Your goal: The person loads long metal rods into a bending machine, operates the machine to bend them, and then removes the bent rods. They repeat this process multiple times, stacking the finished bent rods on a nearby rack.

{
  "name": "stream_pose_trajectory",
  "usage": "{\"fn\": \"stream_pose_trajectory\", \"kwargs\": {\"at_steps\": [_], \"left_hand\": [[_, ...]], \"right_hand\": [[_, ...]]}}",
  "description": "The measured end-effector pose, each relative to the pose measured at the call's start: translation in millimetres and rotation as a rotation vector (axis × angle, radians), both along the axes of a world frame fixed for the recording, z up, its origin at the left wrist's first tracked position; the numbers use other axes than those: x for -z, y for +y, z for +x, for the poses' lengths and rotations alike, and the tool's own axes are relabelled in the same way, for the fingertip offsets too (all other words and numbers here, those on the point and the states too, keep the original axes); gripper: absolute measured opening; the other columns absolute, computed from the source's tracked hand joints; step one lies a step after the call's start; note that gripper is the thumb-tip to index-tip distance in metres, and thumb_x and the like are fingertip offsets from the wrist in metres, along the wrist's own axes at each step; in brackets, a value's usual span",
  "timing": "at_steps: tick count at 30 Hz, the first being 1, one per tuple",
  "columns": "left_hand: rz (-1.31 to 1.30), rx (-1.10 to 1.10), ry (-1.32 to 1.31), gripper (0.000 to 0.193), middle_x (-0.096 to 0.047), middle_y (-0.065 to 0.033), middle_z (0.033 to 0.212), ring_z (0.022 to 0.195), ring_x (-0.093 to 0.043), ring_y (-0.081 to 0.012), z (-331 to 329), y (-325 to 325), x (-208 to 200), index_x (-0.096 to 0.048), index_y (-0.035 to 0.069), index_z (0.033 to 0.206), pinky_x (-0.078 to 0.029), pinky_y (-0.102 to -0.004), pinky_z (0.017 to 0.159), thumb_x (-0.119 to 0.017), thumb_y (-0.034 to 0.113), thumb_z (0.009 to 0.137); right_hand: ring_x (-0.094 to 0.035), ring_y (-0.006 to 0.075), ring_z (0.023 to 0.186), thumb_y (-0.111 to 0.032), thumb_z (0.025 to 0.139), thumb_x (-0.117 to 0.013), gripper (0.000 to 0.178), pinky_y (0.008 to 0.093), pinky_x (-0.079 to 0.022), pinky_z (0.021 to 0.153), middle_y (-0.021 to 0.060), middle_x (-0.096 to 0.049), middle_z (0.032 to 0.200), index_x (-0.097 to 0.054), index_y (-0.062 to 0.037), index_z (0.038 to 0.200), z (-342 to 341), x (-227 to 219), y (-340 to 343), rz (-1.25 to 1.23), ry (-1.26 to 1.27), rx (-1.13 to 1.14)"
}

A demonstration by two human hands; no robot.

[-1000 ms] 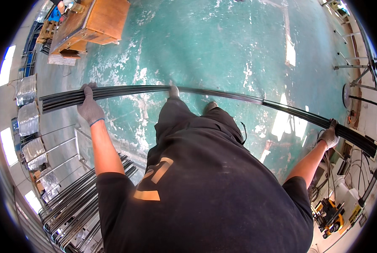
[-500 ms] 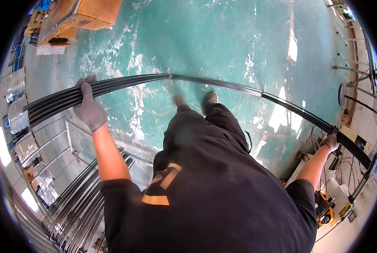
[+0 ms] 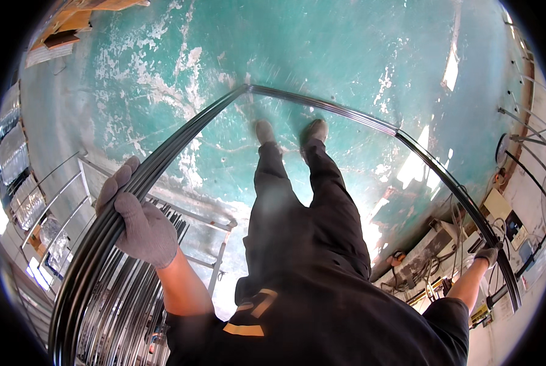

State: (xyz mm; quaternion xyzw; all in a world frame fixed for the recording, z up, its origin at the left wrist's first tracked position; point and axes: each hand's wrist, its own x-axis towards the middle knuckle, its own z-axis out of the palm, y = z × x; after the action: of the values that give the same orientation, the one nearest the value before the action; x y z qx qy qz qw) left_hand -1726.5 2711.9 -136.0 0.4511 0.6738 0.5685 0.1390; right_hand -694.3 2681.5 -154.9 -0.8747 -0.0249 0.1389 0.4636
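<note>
Several long dark rods [image 3: 322, 105] run bundled between the gloved left hand [image 3: 148, 232], its fingers curled around them, and the right hand [image 3: 488, 253], wrapped about them too; other rods [image 3: 119, 299] lie below the left hand.

Rods [image 3: 323, 106] before shoes [image 3: 316, 132], rack [image 3: 220, 259] left

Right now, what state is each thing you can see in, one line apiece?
Left hand: gloved, closed around the bundle.
Right hand: gloved, closed around the bundle.
Bundle of long black rods: gathered together, held in both hands.
Shoes: on the floor, apart from each other.
Floor: green paint worn, with pale patches.
Other rods: lined up side by side.
</note>
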Motion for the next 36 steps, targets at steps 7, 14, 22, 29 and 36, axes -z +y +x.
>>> {"fn": "stream_pose_trajectory", "kwargs": {"at_steps": [7,14,22,29,36], "left_hand": [[-0.085,0.019,-0.032,0.028,-0.070,-0.0228,0.122,0.116,-0.071,-0.0390,-8.2,8.5,17.4,-0.058,-0.006,0.130,-0.059,-0.0506,0.105,-0.055,0.016,0.111],[-0.082,0.037,-0.117,0.026,-0.070,-0.0235,0.122,0.118,-0.069,-0.0392,-8.3,5.1,15.5,-0.058,-0.006,0.129,-0.055,-0.0533,0.108,-0.059,0.010,0.109],[-0.077,-0.117,-0.212,0.024,-0.071,-0.0231,0.121,0.116,-0.070,-0.0348,17.6,26.4,4.0,-0.058,-0.010,0.127,-0.054,-0.0474,0.109,-0.054,-0.001,0.105],[-0.113,-0.211,-0.255,0.025,-0.072,-0.0223,0.120,0.115,-0.071,-0.0328,21.8,21.9,0.3,-0.058,-0.010,0.129,-0.055,-0.0446,0.108,-0.055,0.000,0.105],[-0.089,-0.209,-0.286,0.025,-0.073,-0.0207,0.118,0.111,-0.071,-0.0296,23.5,18.1,2.0,-0.060,-0.011,0.127,-0.056,-0.0422,0.105,-0.056,0.000,0.105]], "right_hand": [[-0.069,0.0197,0.120,-0.056,0.105,-0.064,0.066,0.0302,-0.051,0.107,0.0118,-0.073,0.137,-0.068,-0.0001,0.139,-15.4,-17.0,2.8,-0.013,-0.095,0.040],[-0.070,0.0226,0.115,-0.066,0.096,-0.071,0.085,0.0303,-0.051,0.100,0.0117,-0.073,0.134,-0.063,0.0038,0.143,-3.5,-5.2,13.4,0.058,-0.063,0.056],[-0.074,0.0241,0.103,-0.057,0.093,-0.080,0.073,0.0331,-0.058,0.091,0.0126,-0.077,0.126,-0.068,0.0015,0.135,-41.1,3.0,16.6,0.107,-0.182,0.098],[-0.075,0.0220,0.089,-0.050,0.093,-0.083,0.065,0.0340,-0.061,0.080,0.0124,-0.079,0.112,-0.073,0.0075,0.121,-105.3,-19.4,37.4,-0.091,-0.320,0.096],[-0.074,0.0213,0.097,-0.042,0.104,-0.072,0.043,0.0354,-0.064,0.084,0.0069,-0.077,0.114,-0.076,-0.0011,0.118,-68.8,6.1,23.2,0.257,-0.103,-0.057]]}}
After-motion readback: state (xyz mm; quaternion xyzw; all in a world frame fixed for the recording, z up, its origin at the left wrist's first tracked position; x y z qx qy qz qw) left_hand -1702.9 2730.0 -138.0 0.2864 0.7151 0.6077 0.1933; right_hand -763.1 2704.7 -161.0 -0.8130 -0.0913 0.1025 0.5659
